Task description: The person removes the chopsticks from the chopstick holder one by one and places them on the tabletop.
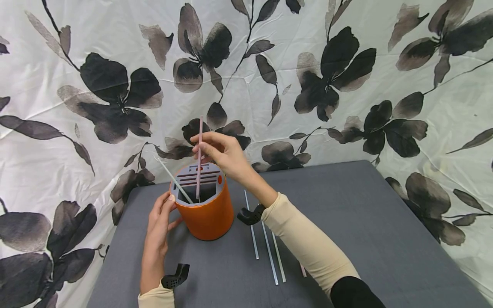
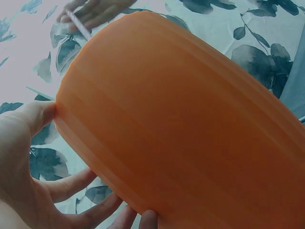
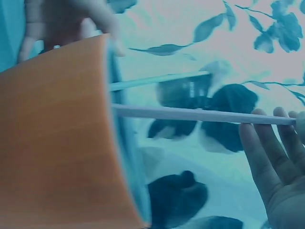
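Note:
An orange cylindrical holder (image 1: 209, 220) with a grey slotted top (image 1: 209, 167) stands upright on the grey table. My left hand (image 1: 158, 224) holds it from the left, thumb at the rim and fingers along the side wall (image 2: 143, 119). Above the opening, my right hand (image 1: 227, 156) pinches a thin pink stick (image 1: 198, 177) near its upper part. The stick is close to upright, its lower end inside the front compartment and hidden in the right wrist view. A pale green stick (image 1: 169, 173) leans to the left out of that same compartment.
Right of the holder, several thin sticks lie on the grey table (image 1: 385, 239), among them a pale blue one (image 1: 269, 252) and a light green one (image 1: 279, 259). A pink stick (image 1: 303, 269) shows partly beneath the right forearm. Floral cloth (image 1: 254, 94) hangs behind the table.

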Motion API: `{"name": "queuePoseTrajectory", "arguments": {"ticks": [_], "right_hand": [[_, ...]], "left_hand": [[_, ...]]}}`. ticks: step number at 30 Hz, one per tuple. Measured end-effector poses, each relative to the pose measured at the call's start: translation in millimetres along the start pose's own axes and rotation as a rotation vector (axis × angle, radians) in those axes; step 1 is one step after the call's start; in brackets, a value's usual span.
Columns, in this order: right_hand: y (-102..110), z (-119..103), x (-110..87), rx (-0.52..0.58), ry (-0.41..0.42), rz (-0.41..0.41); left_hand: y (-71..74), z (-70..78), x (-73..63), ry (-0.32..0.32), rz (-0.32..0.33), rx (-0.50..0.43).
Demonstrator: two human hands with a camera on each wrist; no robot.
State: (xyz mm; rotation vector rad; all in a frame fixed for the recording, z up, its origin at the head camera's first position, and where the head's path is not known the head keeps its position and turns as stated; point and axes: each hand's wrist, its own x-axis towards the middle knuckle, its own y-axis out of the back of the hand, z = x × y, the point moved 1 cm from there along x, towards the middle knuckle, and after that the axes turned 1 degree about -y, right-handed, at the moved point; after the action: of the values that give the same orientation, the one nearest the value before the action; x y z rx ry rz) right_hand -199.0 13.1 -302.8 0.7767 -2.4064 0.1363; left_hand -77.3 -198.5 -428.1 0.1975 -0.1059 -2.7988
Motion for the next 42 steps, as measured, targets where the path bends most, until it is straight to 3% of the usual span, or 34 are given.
{"name": "queuePoseTrajectory", "arguments": {"ticks": [7,16,27,35,42], "right_hand": [[29.4,-18.3,-1.2,0.133,0.047,0.109],[73.3,-22.6,-20.1,0.133,-0.052,0.166],[108.1,8.5,-62.0,-0.038,-0.296,0.167],[122.1,37.8,-95.9,-0.182,-0.455,0.182],[127.4,62.9,-126.8,-0.235,-0.562,0.192]], "left_hand": [[0.0,-0.5,0.4,-0.003,0.002,0.002],[1.8,0.1,1.1,-0.005,0.0,0.003],[2.7,-2.0,2.4,0.001,0.0,0.001],[1.6,-2.0,2.5,0.003,0.004,-0.004],[0.3,-1.6,2.8,0.008,0.007,0.0]]}}
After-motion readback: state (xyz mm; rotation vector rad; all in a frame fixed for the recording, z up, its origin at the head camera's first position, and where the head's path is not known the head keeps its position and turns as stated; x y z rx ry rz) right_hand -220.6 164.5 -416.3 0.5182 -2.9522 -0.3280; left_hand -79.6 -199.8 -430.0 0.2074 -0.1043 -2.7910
